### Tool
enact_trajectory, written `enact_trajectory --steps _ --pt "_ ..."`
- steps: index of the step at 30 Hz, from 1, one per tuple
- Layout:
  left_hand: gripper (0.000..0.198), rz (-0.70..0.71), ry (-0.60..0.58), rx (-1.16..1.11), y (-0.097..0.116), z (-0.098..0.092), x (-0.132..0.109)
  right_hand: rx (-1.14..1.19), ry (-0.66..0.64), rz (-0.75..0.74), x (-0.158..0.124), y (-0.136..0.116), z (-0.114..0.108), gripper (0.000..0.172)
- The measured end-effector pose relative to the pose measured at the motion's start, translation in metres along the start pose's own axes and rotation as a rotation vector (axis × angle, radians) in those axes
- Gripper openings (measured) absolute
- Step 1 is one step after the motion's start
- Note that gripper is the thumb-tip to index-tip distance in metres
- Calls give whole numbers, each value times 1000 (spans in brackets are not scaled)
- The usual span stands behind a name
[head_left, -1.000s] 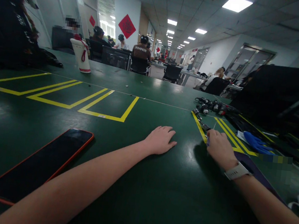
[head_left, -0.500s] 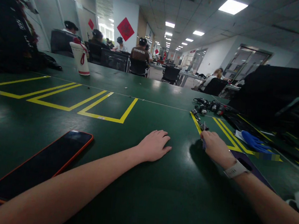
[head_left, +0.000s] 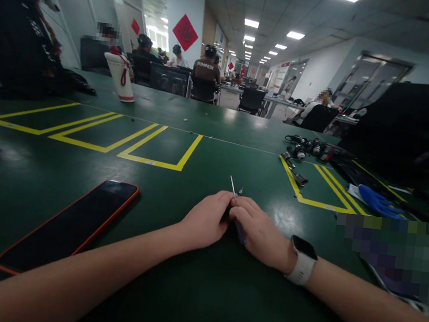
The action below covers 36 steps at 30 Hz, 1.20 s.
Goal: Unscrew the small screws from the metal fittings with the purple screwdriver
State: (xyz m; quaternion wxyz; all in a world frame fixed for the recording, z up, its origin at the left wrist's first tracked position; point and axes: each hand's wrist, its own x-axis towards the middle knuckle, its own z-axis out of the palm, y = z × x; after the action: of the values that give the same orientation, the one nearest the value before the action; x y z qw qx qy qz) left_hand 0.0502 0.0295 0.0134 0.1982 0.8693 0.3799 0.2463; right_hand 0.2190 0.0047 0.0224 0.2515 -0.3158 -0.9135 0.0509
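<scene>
My right hand [head_left: 258, 233] is closed around a screwdriver, its thin metal shaft [head_left: 232, 185] pointing up and away and its dark purple handle [head_left: 241, 232] showing below the fingers. Against it, my left hand [head_left: 208, 219] is closed, fingers curled inward and mostly hidden. A small metal tip [head_left: 241, 190] sticks up just past the fingers; which hand has it I cannot tell. Both hands meet low over the green table [head_left: 199, 293]. To the left lies a phone [head_left: 71, 227] in an orange case.
Yellow tape outlines [head_left: 150, 163] mark the table. Black cable parts [head_left: 301, 147] and a dark metal piece [head_left: 300, 179] lie at the right, near a blue glove [head_left: 378, 201]. A white cup [head_left: 121, 78] stands at the back left. People sit beyond the table.
My right hand has moved left with the screwdriver, from beside the right-hand tape to my left hand. The left hand has gone from lying flat to curled.
</scene>
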Motion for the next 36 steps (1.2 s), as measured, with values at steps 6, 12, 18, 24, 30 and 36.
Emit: enact_trajectory --steps 6,12,18,24,30,36 --pt "41 -84 77 -207 -3 -10 -12 285 72 46 3 4 8 28" --pt "46 -128 60 -183 -5 -9 -11 268 172 165 0 17 -5 18" --pt "40 -16 -69 -55 -4 -14 -16 -150 473 671 -10 92 -33 9" --pt "40 -41 -113 -109 -5 -16 -19 -289 347 888 -34 132 -35 16" --pt "37 -201 1 -326 -7 -17 -18 -296 159 889 -36 133 -27 17" --pt "37 -377 169 -637 -7 -18 -14 -294 101 906 -37 138 -28 20"
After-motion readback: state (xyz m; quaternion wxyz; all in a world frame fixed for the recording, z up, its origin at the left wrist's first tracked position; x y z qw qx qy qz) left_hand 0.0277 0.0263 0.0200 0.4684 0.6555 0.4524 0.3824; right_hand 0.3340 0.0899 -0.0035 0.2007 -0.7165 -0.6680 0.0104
